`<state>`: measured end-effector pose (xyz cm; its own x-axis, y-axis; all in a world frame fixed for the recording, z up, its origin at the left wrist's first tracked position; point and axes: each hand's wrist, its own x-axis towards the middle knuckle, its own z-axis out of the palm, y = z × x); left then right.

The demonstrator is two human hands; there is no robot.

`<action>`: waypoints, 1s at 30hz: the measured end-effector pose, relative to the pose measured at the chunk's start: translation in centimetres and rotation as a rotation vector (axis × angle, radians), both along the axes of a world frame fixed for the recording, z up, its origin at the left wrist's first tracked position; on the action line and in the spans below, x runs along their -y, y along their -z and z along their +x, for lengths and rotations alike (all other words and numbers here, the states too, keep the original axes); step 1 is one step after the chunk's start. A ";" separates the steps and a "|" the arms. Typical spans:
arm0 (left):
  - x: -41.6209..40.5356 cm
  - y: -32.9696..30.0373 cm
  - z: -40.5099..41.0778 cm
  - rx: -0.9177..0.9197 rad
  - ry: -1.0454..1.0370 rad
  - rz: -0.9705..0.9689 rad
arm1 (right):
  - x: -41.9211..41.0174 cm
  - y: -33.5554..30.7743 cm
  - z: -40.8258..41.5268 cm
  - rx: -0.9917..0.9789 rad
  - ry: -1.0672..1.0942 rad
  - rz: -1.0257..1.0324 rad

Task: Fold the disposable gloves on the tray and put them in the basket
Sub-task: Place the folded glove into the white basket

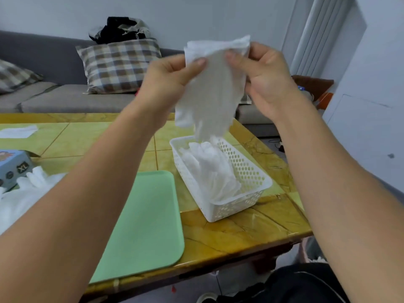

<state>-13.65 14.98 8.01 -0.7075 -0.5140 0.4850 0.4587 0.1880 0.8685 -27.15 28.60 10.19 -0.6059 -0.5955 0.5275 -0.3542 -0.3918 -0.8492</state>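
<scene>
Single head cam, wide-angle, looking fwd and down, close over table [240,232], sofa [54,62] behind

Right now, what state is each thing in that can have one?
Held glove: in the air above the basket, hanging unfolded, pinched at its top edge by both hands.
Left hand: grip pinching the glove.
Right hand: grip pinching the glove.
Basket: on the table, holds gloves.
Green tray: on the table, nothing on its visible part.
Loose gloves: piled left of the tray.
Glove box: partly out of view.
</scene>
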 end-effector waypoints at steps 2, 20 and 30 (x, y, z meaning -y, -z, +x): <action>0.5 0.0 -0.8 -0.046 -0.029 -0.105 | 0.2 0.2 -1.4 -0.076 -0.027 -0.069; 0.7 13.4 -2.5 0.578 0.116 -0.959 | -4.2 12.1 -5.0 -0.534 -0.131 1.049; -0.6 12.4 -2.7 0.970 0.350 -0.975 | 0.2 14.4 -2.9 -0.569 0.084 0.931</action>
